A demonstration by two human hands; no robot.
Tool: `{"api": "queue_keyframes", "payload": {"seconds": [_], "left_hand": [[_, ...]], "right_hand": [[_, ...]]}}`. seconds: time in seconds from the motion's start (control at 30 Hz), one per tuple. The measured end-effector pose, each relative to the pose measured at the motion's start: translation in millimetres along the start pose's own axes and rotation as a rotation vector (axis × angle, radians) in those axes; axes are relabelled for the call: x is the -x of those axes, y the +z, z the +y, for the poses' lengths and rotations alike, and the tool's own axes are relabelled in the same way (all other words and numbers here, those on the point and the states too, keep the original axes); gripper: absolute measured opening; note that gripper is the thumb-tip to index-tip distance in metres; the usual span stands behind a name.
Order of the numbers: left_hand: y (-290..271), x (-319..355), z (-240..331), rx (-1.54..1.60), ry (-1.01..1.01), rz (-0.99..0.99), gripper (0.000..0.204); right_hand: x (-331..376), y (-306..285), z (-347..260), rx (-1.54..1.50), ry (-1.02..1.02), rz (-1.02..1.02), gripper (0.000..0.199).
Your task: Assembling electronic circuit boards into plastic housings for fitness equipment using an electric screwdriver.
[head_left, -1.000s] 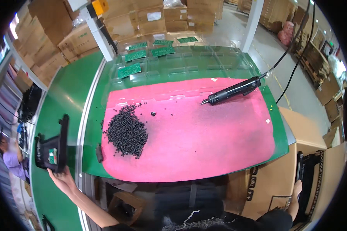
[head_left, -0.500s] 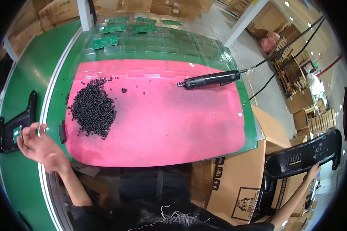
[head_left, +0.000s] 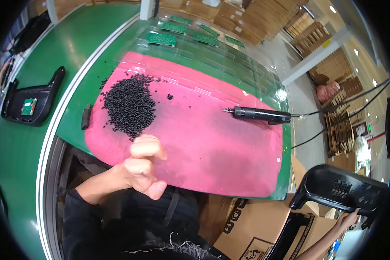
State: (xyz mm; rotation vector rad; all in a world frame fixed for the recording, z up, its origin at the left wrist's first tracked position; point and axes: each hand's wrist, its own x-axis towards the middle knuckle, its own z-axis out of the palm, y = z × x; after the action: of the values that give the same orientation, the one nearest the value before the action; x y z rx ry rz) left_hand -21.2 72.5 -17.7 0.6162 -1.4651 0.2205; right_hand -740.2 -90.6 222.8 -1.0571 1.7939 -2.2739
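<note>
Let go of the casing (head_left: 43, 107) on the belt (head_left: 24, 160); brought the left hand (head_left: 143, 166) across to the mat's (head_left: 212, 151) near edge, half-curled. Lifted a second casing (head_left: 325, 185) from the carton (head_left: 253, 225) with the right hand (head_left: 347, 220).

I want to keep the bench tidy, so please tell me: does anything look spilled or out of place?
A few black strays lie past the left edge of the pink mat, on the green tabletop, apart from the heap of small black pieces they resemble.
</note>
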Motion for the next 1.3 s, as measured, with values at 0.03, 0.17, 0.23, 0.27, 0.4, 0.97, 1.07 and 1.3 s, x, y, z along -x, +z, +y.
{"api": "queue_keyframes", "payload": {"seconds": [0.03,0.17,0.23,0.27,0.4,0.97,1.07,1.3], "left_hand": [[-0.6,-0.8,-0.9,-0.023,-0.005,-0.002,0.038],[2.8,-43.4,8.6,0.295,-0.249,-0.499,0.016],[19.3,-62.1,3.6,0.187,-0.223,-0.577,0.012],[26.3,-68.2,-0.8,0.080,-0.195,-0.669,0.014],[1.2,-88.7,-23.2,0.084,-0.544,-1.141,0.034],[6.8,-55.8,-84.0,-0.446,-0.294,-0.883,0.051],[-1.9,-51.2,-91.4,-0.565,-0.360,-0.823,0.042],[-1.8,-53.5,-92.0,-0.572,-0.421,-0.903,0.027]], "right_hand": [[42.3,22.5,-4.7,-0.216,0.123,-0.147,0.038],[221.4,75.7,-34.9,0.019,0.344,-0.646,0.016],[282.2,85.0,-25.0,0.131,0.531,-0.802,0.021],[304.5,84.0,1.7,0.046,0.643,-0.735,0.026],[344.2,92.1,18.6,0.135,0.779,-1.503,0.022],[515.0,449.9,-27.9,0.373,-1.159,-1.431,0.047],[550.3,509.4,-10.5,0.604,-1.079,-1.442,0.049],[587.0,576.5,15.7,0.851,-1.070,-1.507,0.059]]}}
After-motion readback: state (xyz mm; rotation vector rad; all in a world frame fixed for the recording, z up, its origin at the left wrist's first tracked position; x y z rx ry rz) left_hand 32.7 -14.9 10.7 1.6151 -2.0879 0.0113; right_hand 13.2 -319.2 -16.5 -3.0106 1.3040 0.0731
